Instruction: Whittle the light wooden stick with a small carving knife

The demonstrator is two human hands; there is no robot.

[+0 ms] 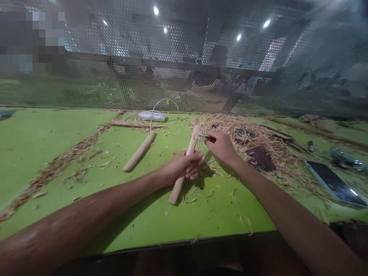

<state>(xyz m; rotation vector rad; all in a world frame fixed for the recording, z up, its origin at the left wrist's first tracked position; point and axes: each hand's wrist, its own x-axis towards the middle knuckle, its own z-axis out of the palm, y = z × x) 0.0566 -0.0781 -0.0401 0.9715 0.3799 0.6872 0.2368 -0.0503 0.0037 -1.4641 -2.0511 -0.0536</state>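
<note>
My left hand is wrapped round the middle of a pale wooden stick, which tilts up and away over the green table. In my right hand is a thin, dark-handled carving tool, gripped close to its tip. That tip is beside the stick's upper end, where a small brownish mark shows; whether it touches the wood I cannot tell. A second rounded wooden stick lies on the table to the left of my left hand.
Curled wood shavings are heaped at the back right, partly over a dark brown cloth-like piece. A phone lies at the right. Behind the left stick are a white power strip with a cable and a flat wood strip. A perforated screen stands along the back.
</note>
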